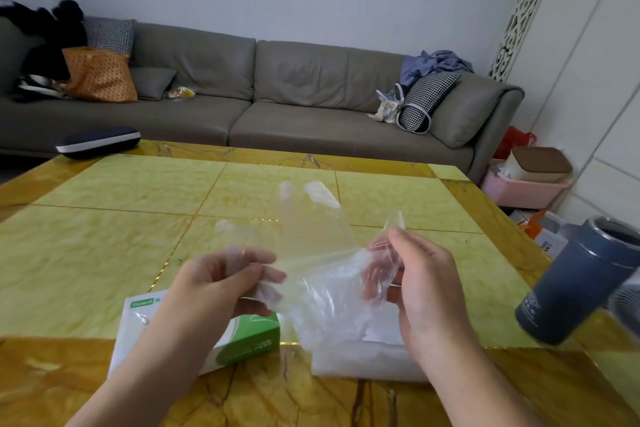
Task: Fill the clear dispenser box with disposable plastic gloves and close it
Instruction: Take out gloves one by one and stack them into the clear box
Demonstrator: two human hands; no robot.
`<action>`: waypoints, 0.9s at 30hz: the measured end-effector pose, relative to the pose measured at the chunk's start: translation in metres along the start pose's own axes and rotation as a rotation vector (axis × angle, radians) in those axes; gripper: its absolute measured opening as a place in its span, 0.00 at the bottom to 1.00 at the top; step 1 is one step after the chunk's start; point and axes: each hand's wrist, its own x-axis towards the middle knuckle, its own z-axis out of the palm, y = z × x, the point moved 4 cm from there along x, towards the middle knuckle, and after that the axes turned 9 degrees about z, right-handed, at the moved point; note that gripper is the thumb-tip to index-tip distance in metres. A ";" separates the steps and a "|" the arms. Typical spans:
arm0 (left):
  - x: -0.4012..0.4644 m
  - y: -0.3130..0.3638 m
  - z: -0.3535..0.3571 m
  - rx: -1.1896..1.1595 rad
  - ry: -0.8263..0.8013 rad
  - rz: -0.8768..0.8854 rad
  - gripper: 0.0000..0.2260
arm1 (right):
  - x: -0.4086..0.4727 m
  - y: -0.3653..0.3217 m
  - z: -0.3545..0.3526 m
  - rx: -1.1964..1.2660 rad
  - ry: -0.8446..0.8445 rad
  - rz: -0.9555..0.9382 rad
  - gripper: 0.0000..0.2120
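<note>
- Holding: our left hand (221, 274) and right hand (420, 282) pinch shut on loose gloves (311, 253) at table centre.
- Dispenser box (363, 362): six o'clock, beneath.
- Risk: slippery film could slide loose, spilling.

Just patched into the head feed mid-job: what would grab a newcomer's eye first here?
First, the two bare hands at centre, the left hand and the right hand, pulling a thin clear plastic glove taut above the glossy yellow-green stone table. Below them a green-and-white cardboard carton lies beside a clear box of crumpled film. A dark blue cylindrical tumbler stands at the right edge.
</note>
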 end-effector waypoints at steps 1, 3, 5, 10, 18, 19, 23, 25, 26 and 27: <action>0.000 -0.001 0.001 -0.050 0.025 -0.023 0.08 | -0.001 0.000 0.000 0.009 -0.008 -0.002 0.20; -0.001 -0.002 0.004 -0.167 0.010 -0.088 0.11 | -0.004 0.000 0.002 -0.003 -0.022 -0.007 0.21; -0.004 -0.003 0.010 -0.193 -0.060 -0.108 0.12 | -0.006 0.000 0.005 -0.024 -0.050 -0.009 0.19; -0.005 -0.002 0.012 -0.090 0.047 0.079 0.06 | -0.015 0.004 0.017 -0.097 -0.426 0.241 0.18; -0.005 0.004 0.010 -0.105 0.089 0.166 0.08 | -0.007 0.002 0.003 -0.115 -0.274 0.202 0.04; -0.006 0.004 0.012 -0.119 0.086 0.172 0.08 | -0.007 0.003 0.003 -0.111 -0.301 0.220 0.05; -0.006 0.003 0.016 -0.127 0.079 0.204 0.08 | -0.005 -0.001 -0.002 -0.138 -0.280 0.202 0.05; -0.006 0.001 0.022 -0.113 0.045 0.202 0.09 | -0.008 -0.004 -0.002 -0.137 -0.293 0.205 0.06; -0.007 0.000 0.027 -0.096 0.019 0.202 0.10 | -0.009 -0.005 0.000 -0.126 -0.315 0.210 0.07; -0.008 0.000 0.032 -0.071 -0.001 0.204 0.10 | -0.009 -0.007 0.000 -0.107 -0.315 0.201 0.06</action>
